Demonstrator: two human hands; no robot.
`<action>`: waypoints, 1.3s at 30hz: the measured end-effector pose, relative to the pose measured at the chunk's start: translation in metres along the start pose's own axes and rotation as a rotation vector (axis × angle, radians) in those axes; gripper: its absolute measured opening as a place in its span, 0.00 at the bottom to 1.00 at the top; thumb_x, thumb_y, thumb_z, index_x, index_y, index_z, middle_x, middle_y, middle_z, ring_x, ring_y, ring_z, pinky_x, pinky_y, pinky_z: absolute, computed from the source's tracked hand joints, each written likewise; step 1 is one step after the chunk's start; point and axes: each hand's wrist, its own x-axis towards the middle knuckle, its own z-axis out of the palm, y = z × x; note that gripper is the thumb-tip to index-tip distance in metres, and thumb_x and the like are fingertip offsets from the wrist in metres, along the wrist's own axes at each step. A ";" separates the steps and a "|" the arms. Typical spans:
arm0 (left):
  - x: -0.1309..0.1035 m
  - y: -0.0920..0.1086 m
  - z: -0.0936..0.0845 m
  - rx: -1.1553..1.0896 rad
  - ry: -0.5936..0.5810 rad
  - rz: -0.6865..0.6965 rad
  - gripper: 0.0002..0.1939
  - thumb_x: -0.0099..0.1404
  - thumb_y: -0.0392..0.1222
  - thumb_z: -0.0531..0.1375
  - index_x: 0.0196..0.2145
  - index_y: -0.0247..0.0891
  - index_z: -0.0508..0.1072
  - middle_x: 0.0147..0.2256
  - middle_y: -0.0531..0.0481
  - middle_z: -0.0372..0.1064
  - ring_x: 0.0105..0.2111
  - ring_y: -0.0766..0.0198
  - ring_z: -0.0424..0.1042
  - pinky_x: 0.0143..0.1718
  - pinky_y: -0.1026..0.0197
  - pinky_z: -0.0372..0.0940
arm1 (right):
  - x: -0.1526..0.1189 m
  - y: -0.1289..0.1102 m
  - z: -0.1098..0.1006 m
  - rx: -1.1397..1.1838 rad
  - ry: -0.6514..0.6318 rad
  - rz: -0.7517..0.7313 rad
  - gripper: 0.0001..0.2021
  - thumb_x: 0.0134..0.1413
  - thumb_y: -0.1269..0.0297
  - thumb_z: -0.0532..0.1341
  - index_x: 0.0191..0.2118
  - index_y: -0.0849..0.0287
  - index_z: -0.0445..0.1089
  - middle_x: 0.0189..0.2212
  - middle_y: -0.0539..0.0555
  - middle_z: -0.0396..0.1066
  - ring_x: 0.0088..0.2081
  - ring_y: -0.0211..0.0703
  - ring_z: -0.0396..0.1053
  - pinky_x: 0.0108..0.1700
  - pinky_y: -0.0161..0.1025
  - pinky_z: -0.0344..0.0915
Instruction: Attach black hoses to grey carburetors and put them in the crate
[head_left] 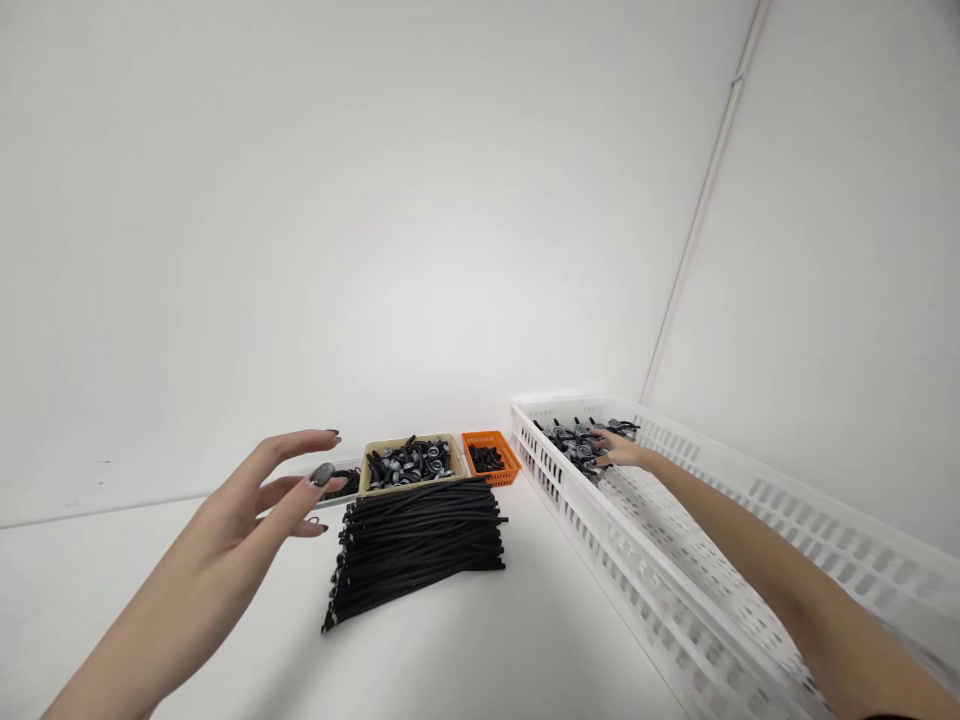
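My left hand (262, 500) hangs in the air left of a bundle of black cords (424, 540), its fingers apart and holding nothing. Into the far end of a long white perforated basket (637, 560) reaches my right hand (616, 450), touching or just above a pile of black and grey parts (574, 440). Its fingertips are partly lost among those parts, so whether it grips one is not visible. The cords lie side by side on the white table.
Behind the cords stand a cream tray (364, 478) of black and grey parts and an orange basket (512, 470) of small black pieces. Another container with black items (343, 484) is partly behind my left hand. White walls (450, 200) rise behind.
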 end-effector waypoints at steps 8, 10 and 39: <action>-0.004 0.002 -0.016 -0.019 -0.093 -0.036 0.29 0.59 0.66 0.49 0.53 0.52 0.63 0.53 0.49 0.66 0.38 0.51 0.74 0.42 0.48 0.67 | -0.014 -0.008 -0.015 -0.054 0.073 0.000 0.38 0.49 0.61 0.61 0.64 0.65 0.47 0.60 0.71 0.55 0.53 0.56 0.66 0.47 0.41 0.67; -0.006 0.003 -0.019 -0.013 -0.105 -0.039 0.29 0.59 0.67 0.49 0.54 0.53 0.62 0.52 0.49 0.68 0.39 0.51 0.74 0.44 0.47 0.66 | -0.016 -0.010 -0.014 -0.080 0.103 -0.021 0.36 0.49 0.62 0.61 0.63 0.65 0.50 0.59 0.71 0.58 0.53 0.56 0.66 0.47 0.40 0.67; -0.017 0.003 -0.045 -0.057 -0.142 0.047 0.19 0.65 0.56 0.49 0.51 0.51 0.63 0.51 0.47 0.65 0.43 0.55 0.71 0.42 0.52 0.69 | 0.044 -0.250 0.228 -0.318 0.160 -0.565 0.10 0.45 0.72 0.60 0.37 0.63 0.73 0.37 0.62 0.75 0.39 0.49 0.71 0.39 0.38 0.61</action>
